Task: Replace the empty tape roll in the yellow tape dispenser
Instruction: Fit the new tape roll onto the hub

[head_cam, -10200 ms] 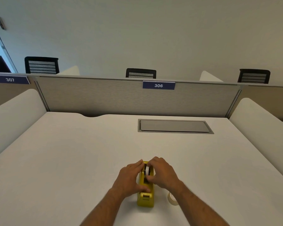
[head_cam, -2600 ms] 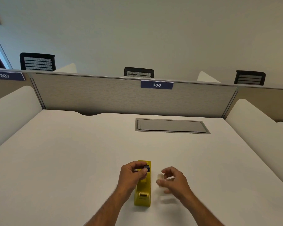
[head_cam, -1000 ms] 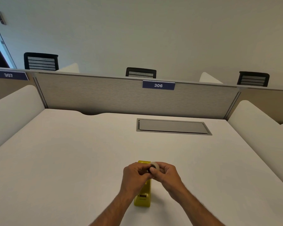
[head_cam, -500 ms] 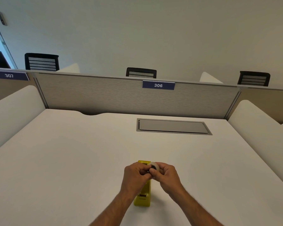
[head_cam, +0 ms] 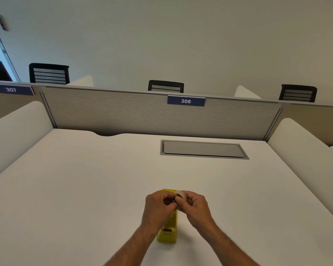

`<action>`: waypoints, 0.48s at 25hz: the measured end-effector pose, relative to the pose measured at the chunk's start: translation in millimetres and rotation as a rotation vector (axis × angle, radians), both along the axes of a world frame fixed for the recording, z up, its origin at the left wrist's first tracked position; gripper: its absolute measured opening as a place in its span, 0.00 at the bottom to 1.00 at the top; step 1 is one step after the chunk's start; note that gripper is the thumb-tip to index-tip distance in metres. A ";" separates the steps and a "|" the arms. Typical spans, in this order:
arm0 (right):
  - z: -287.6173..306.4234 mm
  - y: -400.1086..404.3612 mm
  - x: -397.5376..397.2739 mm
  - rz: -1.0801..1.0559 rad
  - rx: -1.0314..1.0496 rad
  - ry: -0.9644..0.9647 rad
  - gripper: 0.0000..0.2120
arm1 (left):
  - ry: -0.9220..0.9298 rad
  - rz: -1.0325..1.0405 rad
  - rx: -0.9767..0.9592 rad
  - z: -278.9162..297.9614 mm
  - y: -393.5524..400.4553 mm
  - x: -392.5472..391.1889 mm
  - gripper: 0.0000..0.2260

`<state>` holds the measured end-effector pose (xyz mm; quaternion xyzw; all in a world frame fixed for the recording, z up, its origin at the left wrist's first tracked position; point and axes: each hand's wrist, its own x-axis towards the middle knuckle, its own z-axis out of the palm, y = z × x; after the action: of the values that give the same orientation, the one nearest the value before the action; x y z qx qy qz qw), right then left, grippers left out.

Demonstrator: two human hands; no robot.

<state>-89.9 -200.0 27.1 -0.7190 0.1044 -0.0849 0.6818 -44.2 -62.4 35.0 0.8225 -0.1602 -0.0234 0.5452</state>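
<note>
The yellow tape dispenser (head_cam: 167, 230) stands on the white desk (head_cam: 85, 189), lengthwise toward me, its far half hidden behind my hands. Above that far end, my right hand (head_cam: 195, 209) pinches a pale tape roll (head_cam: 181, 195) by its rim. My left hand (head_cam: 159, 207) closes on a small dark piece, the spindle hub, pressed at the roll's centre hole; the hub is almost wholly hidden by my fingers. Both hands touch each other just over the dispenser.
A grey cable hatch (head_cam: 203, 149) is set flush in the desk farther back. A fabric partition (head_cam: 142, 116) with the label 306 closes the far edge, and white side dividers (head_cam: 300, 150) flank the desk. Chair backs show beyond.
About 2.6 s ago my hands were apart, the left with the dark hub, the right with the roll. They have come together over the dispenser and stayed nearly still for the last second.
</note>
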 end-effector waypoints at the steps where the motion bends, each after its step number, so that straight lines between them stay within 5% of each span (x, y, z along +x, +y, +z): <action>1: 0.7 0.5 -0.1 0.009 0.006 0.007 0.09 | -0.001 -0.002 0.003 -0.1 0.7 0.7 0.10; 7: 10.4 -6.3 4.7 0.175 -0.038 0.115 0.23 | 0.064 -0.037 0.008 -0.5 11.6 11.9 0.11; 12: 4.3 -4.8 9.0 0.120 -0.330 0.096 0.17 | 0.125 -0.069 0.024 -4.4 21.3 19.1 0.15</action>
<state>-81.0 -204.8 31.5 -0.8294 0.0784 -0.0253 0.5526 -25.1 -41.2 30.7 0.8198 -0.1537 -0.0955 0.5433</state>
